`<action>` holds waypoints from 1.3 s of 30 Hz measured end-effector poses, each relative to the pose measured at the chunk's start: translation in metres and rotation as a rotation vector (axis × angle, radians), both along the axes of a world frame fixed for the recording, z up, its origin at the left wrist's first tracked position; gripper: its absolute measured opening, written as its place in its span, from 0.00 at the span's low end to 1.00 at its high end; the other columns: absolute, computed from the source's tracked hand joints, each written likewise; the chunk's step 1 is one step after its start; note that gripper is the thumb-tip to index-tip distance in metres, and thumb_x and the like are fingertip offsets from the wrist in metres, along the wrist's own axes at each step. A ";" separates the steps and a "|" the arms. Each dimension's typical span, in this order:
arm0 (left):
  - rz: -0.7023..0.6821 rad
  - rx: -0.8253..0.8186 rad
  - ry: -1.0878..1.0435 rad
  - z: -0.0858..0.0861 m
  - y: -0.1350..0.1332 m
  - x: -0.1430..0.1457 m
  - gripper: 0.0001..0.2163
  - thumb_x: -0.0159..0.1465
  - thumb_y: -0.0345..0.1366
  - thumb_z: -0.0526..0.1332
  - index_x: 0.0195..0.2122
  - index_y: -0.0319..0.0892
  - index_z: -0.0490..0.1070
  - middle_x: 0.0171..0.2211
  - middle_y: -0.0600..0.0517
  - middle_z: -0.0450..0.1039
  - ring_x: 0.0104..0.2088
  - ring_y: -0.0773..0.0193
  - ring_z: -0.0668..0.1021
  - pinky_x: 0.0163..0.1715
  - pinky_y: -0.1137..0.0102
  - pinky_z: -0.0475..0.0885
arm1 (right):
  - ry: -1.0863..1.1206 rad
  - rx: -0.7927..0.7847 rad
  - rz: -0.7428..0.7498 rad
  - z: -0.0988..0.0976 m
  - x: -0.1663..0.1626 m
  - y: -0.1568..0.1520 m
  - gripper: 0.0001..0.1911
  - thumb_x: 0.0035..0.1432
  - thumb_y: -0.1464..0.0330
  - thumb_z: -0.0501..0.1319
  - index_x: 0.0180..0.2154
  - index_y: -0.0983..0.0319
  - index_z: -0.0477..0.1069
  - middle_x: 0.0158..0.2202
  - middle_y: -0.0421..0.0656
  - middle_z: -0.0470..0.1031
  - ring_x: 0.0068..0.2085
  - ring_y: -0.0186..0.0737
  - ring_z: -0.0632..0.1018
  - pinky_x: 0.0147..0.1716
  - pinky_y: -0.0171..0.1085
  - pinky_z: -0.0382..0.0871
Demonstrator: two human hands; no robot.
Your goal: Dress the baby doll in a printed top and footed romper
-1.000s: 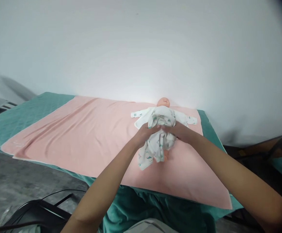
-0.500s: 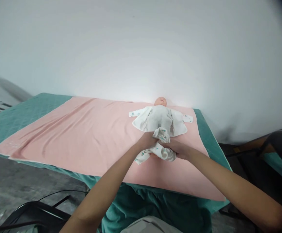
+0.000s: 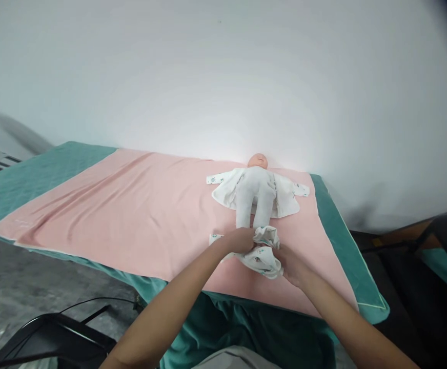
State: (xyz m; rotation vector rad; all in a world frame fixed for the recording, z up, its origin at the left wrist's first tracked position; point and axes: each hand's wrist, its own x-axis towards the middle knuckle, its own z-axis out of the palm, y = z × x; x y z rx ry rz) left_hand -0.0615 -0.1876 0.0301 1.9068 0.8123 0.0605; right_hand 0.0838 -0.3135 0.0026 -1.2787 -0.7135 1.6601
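Note:
A baby doll (image 3: 258, 187) lies on its back, its head toward the wall and its white legs toward me. A white baby top (image 3: 288, 200) with printed cuffs lies spread out open beneath it, both sleeves outstretched. Just beyond the feet, my left hand (image 3: 242, 240) is closed on a bunched white printed baby garment (image 3: 262, 261). From the other side my right hand (image 3: 289, 265) grips the same cloth. The garment's kind is hard to make out in its folds. The doll's feet are hidden at the cloth and my hands.
A pink sheet (image 3: 131, 220) with wrinkles covers most of the green bed (image 3: 46, 174), which stands against a white wall (image 3: 223, 77). Black chairs (image 3: 54, 338) stand at the lower left and at the right (image 3: 411, 277). A dark cable runs beneath the bed's front edge.
Both hands and the bunched garment have moved toward me, away from the doll's body. Its white legs now show stretched out where they were partly covered before.

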 end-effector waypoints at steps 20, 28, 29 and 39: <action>-0.081 -0.612 -0.297 0.030 0.003 -0.020 0.22 0.60 0.45 0.64 0.54 0.44 0.71 0.49 0.47 0.76 0.51 0.54 0.75 0.48 0.63 0.70 | -0.305 0.280 -0.357 -0.058 0.017 0.008 0.14 0.50 0.55 0.65 0.36 0.53 0.67 0.39 0.42 0.74 0.40 0.48 0.74 0.37 0.42 0.69; 0.119 -0.512 -0.266 0.007 0.038 0.010 0.22 0.55 0.49 0.67 0.46 0.42 0.75 0.43 0.46 0.78 0.44 0.53 0.78 0.43 0.63 0.73 | -0.366 0.272 -0.511 -0.058 0.043 0.064 0.16 0.51 0.54 0.63 0.37 0.56 0.65 0.33 0.39 0.74 0.34 0.42 0.73 0.31 0.37 0.68; 0.142 -0.497 -0.270 0.006 0.042 0.017 0.22 0.55 0.49 0.67 0.46 0.42 0.75 0.43 0.47 0.78 0.44 0.53 0.79 0.42 0.63 0.73 | -0.379 0.276 -0.542 -0.053 0.044 0.072 0.16 0.51 0.54 0.63 0.37 0.56 0.66 0.34 0.39 0.75 0.35 0.42 0.74 0.32 0.37 0.69; 0.177 -0.660 -0.283 0.012 0.031 0.033 0.20 0.55 0.47 0.68 0.46 0.44 0.73 0.43 0.49 0.77 0.44 0.54 0.78 0.41 0.65 0.72 | -0.114 0.051 -0.345 -0.026 0.027 0.071 0.26 0.56 0.49 0.54 0.49 0.56 0.69 0.35 0.44 0.79 0.36 0.48 0.79 0.31 0.43 0.73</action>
